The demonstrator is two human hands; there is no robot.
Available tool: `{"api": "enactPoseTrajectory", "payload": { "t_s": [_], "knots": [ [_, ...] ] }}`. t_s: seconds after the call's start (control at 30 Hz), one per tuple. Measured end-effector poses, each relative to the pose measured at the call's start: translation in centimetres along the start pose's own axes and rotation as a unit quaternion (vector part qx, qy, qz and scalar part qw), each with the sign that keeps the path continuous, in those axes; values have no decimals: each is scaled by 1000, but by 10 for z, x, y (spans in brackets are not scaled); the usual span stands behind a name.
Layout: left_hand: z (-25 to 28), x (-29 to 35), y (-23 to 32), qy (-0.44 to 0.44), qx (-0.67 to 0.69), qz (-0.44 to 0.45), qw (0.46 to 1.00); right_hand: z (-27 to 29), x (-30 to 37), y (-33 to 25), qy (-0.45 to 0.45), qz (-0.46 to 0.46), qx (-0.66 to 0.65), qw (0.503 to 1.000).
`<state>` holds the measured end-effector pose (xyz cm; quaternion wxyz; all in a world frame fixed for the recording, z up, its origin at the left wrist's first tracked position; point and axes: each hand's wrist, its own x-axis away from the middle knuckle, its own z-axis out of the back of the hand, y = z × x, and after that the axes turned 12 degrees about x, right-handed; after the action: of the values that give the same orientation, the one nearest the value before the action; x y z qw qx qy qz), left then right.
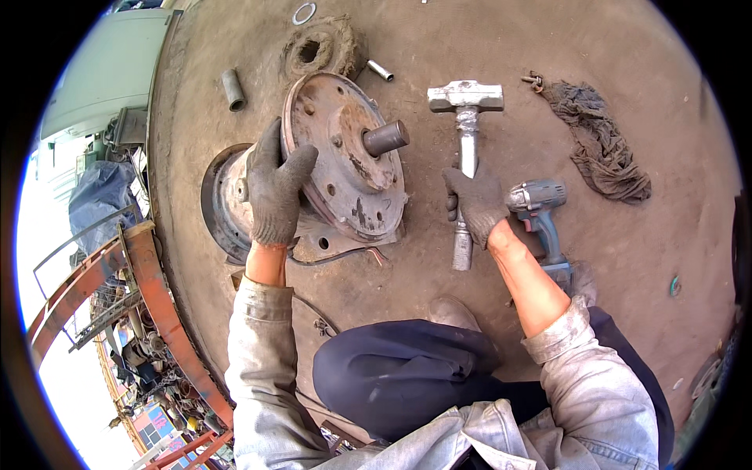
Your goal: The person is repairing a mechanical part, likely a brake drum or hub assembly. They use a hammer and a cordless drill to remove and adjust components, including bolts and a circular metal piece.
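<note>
My left hand, in a grey work glove, grips the rim of a rusty round brake hub assembly that lies on the dirt ground with a short steel shaft sticking out of its centre. My right hand, also gloved, is closed around the metal handle of a heavy sledgehammer. The hammer's head lies to the right of the hub, apart from it.
A blue-grey cordless impact driver lies just right of my right hand. A dark rag lies further right. Metal sleeves, a ring and a greasy bearing part lie beyond the hub. Rusty red frames stand at left.
</note>
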<state>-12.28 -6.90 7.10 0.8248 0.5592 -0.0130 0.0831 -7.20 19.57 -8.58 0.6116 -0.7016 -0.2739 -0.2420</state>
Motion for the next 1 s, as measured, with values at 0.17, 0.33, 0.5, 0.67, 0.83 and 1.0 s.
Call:
{"api": "enactPoseTrajectory", "payload": {
  "t_s": [0.17,0.33,0.5,0.67,0.83,1.0],
  "knots": [
    [-11,0,4,-2,42,7,999,21,-21,-1,95,17,-56,994],
    [-10,0,2,12,32,1,999,-41,-9,22,-116,-50,144,981],
    [-13,-3,0,19,73,-5,997,3,-12,-3,-125,-9,82,989],
    [-10,-1,4,13,36,-18,999,27,7,-40,-9,50,15,999],
    [2,-5,-6,7,12,-32,999,-6,33,-81,76,92,-71,990],
    [-9,-2,-2,17,58,-18,998,-34,17,-55,-157,89,157,971]
  ]
}}
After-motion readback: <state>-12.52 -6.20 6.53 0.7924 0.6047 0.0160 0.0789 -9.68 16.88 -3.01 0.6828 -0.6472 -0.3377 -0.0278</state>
